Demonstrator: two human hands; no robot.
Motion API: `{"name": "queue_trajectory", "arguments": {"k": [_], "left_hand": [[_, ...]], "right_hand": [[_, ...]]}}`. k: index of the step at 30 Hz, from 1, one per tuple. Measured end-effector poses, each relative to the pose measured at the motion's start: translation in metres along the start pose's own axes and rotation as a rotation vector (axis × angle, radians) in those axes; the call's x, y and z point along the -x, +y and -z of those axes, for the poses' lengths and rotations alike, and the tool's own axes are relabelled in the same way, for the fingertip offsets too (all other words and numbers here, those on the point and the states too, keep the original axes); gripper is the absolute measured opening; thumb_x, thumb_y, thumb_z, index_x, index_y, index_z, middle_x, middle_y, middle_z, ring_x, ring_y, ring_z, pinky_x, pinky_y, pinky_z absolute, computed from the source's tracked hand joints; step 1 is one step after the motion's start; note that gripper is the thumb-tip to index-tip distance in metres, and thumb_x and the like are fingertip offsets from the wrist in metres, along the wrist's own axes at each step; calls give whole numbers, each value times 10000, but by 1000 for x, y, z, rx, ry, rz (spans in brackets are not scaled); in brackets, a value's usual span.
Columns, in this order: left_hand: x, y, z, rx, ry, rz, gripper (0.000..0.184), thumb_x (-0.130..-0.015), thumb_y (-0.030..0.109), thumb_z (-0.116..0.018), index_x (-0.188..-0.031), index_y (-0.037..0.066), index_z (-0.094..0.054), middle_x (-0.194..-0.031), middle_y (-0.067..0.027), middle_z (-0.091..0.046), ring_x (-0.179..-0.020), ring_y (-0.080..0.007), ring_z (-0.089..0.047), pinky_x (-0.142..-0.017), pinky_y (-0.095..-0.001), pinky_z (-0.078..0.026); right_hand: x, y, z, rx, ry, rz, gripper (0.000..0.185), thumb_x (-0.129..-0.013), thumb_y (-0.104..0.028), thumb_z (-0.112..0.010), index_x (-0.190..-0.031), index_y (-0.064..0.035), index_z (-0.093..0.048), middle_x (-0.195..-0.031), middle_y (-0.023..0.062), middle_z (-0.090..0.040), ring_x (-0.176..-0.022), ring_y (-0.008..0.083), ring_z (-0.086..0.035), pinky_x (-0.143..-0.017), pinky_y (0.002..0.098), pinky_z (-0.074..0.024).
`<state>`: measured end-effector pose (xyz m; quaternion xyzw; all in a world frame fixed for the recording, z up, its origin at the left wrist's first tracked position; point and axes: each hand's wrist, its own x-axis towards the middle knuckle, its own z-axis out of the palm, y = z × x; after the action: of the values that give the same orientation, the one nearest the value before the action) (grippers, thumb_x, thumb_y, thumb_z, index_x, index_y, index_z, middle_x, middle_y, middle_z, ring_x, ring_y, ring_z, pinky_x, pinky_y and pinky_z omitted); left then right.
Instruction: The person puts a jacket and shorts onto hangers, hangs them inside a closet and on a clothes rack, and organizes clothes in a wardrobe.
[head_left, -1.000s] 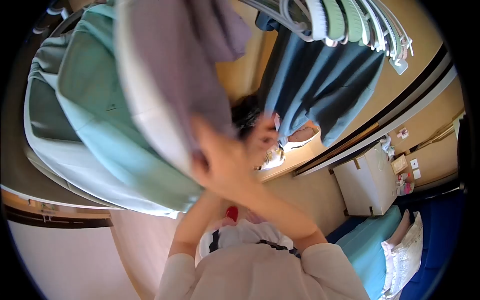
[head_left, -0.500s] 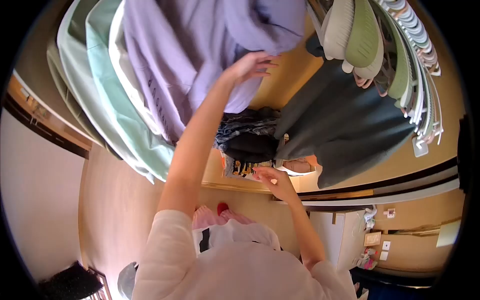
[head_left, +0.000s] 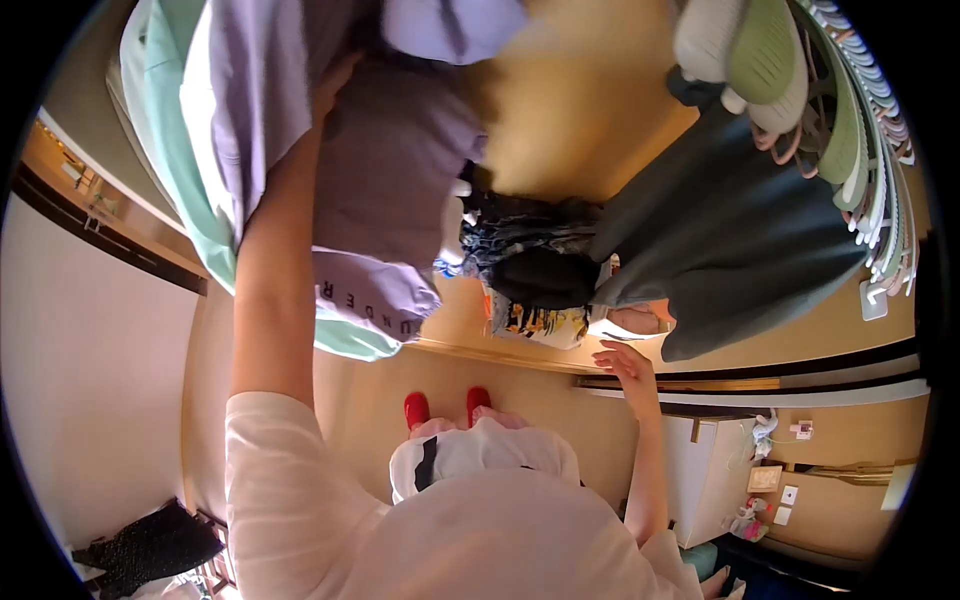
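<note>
The left hand (head_left: pixel 338 85) is up among the folds of the purple top (head_left: pixel 385 170), with cloth on both sides of the wrist; its fingertips are hidden, so I cannot tell whether they pinch or are spread. The right hand (head_left: pixel 627 365) is in the air, below and to the right of the top, fingers loosely spread and a little bent. The top hangs down at the wardrobe (head_left: pixel 570 90), its upper end out of view, dark letters (head_left: pixel 365 305) across its lower end. Just left of the top are a white garment (head_left: pixel 198 75) and a mint garment (head_left: pixel 180 140). Right of the top lies a dark pile (head_left: pixel 545 225). Farther right of it hangs a grey garment (head_left: pixel 740 215), hangers (head_left: pixel 765 60) above. Below the top, on the floor (head_left: pixel 350 400), are red slippers (head_left: pixel 417 409); well right of and below the top stands a white cabinet (head_left: pixel 705 465)
</note>
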<state>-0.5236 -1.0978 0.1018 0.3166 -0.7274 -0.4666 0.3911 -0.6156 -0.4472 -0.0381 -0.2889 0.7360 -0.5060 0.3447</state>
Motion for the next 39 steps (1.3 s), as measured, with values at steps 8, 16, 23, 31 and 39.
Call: {"name": "queue_trajectory", "arguments": {"k": [8,16,23,31,39], "left_hand": [[119,-26,-23,-945,-154,-796,580,-731,274,-669,-1267,115,-515,-1371,-104,-441,-1278,-240,-386,-1077,-454,-276],[117,-66,-13,-2026,-237,-537,509,-918,302,-343,-1406,156,-348,-1508,8,-229,-1410,-206,-117,-1153,-441,9],[175,-105,-60,-1530,-199,-698,356,-824,265,-508,-1121,96,-606,-1270,-108,-521,-1286,-277,-359,-1122,-493,-93],[421,-112,-150,-898,-837,-177,251,-805,221,-550,-1029,135,-622,-1009,-106,-644,-840,-269,-634,-731,-401,-507],[516,-62,-164,-236,-179,200,216,-860,171,-570,-1039,76,-646,-965,-140,-659,-842,-324,-635,-769,-400,-509]], "right_hand": [[-11,15,-39,-92,-13,31,335,-941,-224,-522,-1225,-45,-532,-1041,85,-658,-961,163,-619,-826,277,-458],[-6,5,-81,-152,38,-23,288,-934,-173,-536,-1181,-28,-564,-1014,74,-657,-934,137,-607,-843,273,-465],[15,45,-71,-102,51,-88,298,-912,-151,-571,-1177,-16,-565,-997,60,-656,-954,143,-606,-865,278,-461],[-161,89,-46,211,-164,203,176,-897,-131,-586,-1018,-27,-660,-967,84,-683,-914,146,-645,-793,266,-502],[-394,138,-73,991,-149,517,258,-816,-102,-601,-1063,-89,-673,-959,203,-655,-870,315,-654,-780,376,-525]]}}
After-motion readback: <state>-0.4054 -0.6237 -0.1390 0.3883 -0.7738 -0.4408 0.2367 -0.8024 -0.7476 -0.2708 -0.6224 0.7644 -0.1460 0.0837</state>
